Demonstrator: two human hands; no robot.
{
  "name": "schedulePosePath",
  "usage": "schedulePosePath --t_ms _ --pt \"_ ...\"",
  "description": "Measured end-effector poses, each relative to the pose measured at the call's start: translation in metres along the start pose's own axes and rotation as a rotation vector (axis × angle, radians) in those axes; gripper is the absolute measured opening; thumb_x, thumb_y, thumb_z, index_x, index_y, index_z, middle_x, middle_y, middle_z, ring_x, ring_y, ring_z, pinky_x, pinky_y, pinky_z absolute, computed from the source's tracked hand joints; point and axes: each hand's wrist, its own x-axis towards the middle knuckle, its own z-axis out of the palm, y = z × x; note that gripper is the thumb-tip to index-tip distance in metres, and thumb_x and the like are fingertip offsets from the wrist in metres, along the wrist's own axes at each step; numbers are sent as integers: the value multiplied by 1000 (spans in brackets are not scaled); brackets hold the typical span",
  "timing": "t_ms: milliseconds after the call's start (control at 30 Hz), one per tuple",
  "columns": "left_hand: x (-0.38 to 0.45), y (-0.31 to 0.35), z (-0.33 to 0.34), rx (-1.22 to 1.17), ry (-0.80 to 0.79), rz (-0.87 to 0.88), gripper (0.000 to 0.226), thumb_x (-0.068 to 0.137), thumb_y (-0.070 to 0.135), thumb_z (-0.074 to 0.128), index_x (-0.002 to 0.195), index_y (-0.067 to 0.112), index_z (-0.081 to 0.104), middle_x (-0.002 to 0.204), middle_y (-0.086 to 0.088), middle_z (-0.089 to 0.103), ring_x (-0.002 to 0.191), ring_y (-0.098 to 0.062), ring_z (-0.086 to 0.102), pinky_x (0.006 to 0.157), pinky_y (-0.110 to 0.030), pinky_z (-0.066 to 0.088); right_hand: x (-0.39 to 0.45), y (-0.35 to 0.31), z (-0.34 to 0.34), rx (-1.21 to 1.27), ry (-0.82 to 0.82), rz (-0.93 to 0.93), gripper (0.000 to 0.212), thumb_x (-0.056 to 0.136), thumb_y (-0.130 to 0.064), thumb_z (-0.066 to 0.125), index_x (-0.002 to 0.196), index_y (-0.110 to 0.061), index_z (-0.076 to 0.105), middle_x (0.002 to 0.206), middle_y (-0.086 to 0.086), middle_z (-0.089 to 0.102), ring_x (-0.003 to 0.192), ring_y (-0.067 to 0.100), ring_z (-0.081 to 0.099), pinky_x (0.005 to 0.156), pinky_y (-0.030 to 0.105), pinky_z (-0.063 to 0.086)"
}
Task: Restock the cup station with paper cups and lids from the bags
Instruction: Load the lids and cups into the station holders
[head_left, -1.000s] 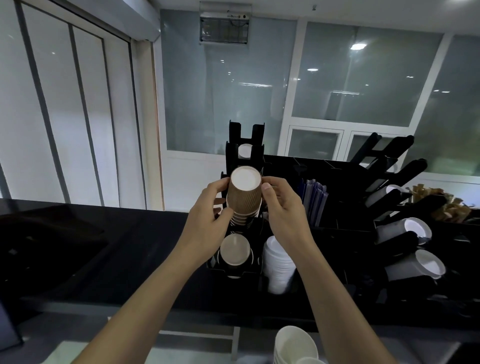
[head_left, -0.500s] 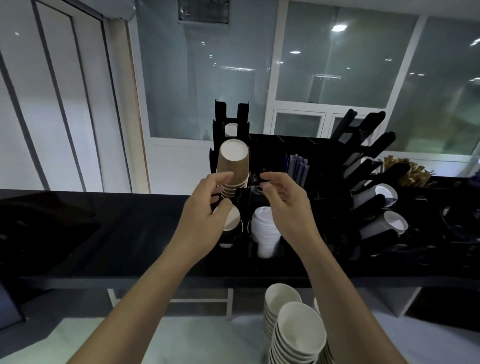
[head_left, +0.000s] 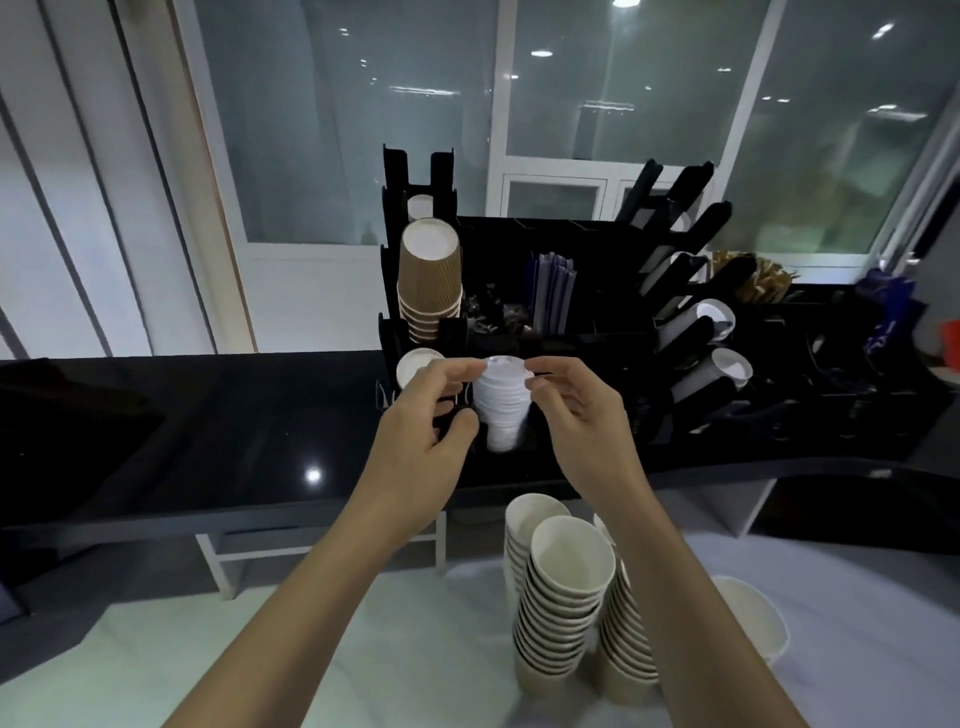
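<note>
so both hands just let go of the brown cup stack (head_left: 430, 278), now parked in the black holder (head_left: 415, 332), and left hand (head_left: 421, 415) and right hand (head_left: 576, 410) hover loose-fingered, gripping nothing, by the white lids (head_left: 503, 402), with more cups (head_left: 566, 597) waiting below the desk (head_left: 208, 415).

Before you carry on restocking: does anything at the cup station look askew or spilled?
Nothing spilled. The stack of brown ribbed paper cups sticks out well above its black slot and tilts slightly. The loose stacks of white paper cups in front lean against one another, unevenly, and might tip.
</note>
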Motion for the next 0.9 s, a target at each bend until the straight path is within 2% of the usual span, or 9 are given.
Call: schedulePosePath --t_ms 67,200,300,433,567,767,900 --pt "-9 -3 7 -12 -17 6 43 100 3 54 132 31 59 129 25 59 124 12 49 100 -3 38 -12 4 -4 -7 21 11 19 102 -15 59 112 -26 72 100 -8 75 100 6 69 89 24 54" --pt "-28 -8 23 -31 -65 -6 42 99 3 54 131 29 60 129 24 60 124 11 50 101 -4 38 -38 17 -14 -12 54 49 19 102 -13 60 113 -22 72 97 -9 74 97 2 68 88 19 53" --pt "-42 -12 35 -47 -94 -21 42 99 2 54 130 29 61 127 23 60 123 11 50 102 -6 38 -52 28 -23 -34 84 72 19 101 -14 60 111 -24 72 97 -9 74 98 4 69 92 25 54" --pt "-57 -15 50 -54 -112 -43 42 98 1 55 129 28 62 128 20 61 124 8 51 105 -10 40 -67 39 -35 -50 96 97 18 102 -16 61 112 -25 72 98 -10 74 98 4 68 91 27 54" --pt "-69 -13 68 -48 -110 -60 42 97 1 55 128 30 62 128 18 62 125 4 52 106 -14 42 -78 47 -54 -51 92 114 18 101 -16 61 111 -25 73 97 -9 74 95 4 69 82 19 52" --pt "-88 -2 94 -58 -67 -91 38 93 13 53 126 30 62 125 17 64 124 -4 56 108 -30 46 -85 55 -86 -18 73 141 17 102 -16 62 111 -24 73 99 -9 75 99 4 69 89 23 53" --pt "-100 5 112 -29 -51 -126 42 97 -1 55 125 30 62 125 18 64 123 -3 56 109 -32 46 -91 64 -105 8 53 160 18 102 -15 62 109 -26 73 98 -9 75 98 6 69 87 22 53"
